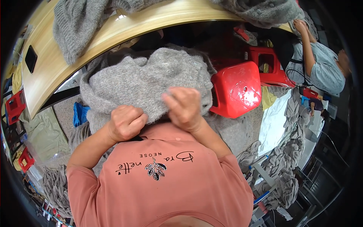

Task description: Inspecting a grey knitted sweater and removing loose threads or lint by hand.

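A heap of grey fuzzy knitwear (130, 83) lies across my lap, its near edge running along the front of my body. My left hand (127, 123) is closed on that near edge, with the fingers curled under and the fingertips hidden. To its right, my right hand (184, 108) is raised over the knit, fingers curled and slightly blurred. What it pinches, if anything, is too small or hidden to tell. A gap separates the two hands.
A curved wooden table (124, 28) stands ahead, bearing a black phone (31, 59) and more grey knitwear (77, 32). At right is a red plastic stool (240, 90); beyond it sits another person (321, 64). Piles of grey knits (281, 162) lie at lower right.
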### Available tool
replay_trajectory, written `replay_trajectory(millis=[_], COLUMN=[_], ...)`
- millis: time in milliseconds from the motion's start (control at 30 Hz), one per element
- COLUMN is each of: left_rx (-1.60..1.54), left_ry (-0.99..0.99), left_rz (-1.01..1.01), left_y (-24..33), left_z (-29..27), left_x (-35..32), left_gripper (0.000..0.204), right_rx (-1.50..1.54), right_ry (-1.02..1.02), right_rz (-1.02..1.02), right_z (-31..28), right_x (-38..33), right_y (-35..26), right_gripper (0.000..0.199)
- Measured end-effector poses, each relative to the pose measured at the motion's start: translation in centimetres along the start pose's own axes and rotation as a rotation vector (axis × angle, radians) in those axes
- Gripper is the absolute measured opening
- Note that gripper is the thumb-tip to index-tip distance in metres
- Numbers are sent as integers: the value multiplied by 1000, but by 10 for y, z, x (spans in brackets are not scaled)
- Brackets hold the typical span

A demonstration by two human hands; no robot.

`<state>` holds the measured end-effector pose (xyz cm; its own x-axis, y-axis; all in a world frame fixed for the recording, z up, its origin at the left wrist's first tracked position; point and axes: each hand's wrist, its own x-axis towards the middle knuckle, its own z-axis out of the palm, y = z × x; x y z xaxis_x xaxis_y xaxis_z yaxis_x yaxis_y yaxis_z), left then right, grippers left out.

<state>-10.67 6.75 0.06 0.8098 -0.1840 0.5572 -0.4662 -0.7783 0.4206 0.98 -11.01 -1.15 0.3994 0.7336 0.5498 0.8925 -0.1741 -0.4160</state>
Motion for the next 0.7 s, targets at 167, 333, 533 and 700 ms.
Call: replay_trajectory(millis=[167, 333, 533, 700], left_rx=[-34, -50, -41, 11], left_ry=[39, 2, -32, -25], left_rz=[-29, -71, -39, -79], left_y=[3, 4, 1, 2], left_z=[-4, -8, -13, -15], left_x=[6, -3, -3, -5], left_gripper=[15, 15, 14, 16], right_rx=[191, 19, -72, 19], right_ry=[-4, 36, 88, 4], right_rz=[-58, 29, 44, 57], right_z=[11, 9, 3, -6], right_x=[-8, -29, -38, -29], right_y=[2, 19, 32, 22], right_gripper=[28, 24, 26, 27])
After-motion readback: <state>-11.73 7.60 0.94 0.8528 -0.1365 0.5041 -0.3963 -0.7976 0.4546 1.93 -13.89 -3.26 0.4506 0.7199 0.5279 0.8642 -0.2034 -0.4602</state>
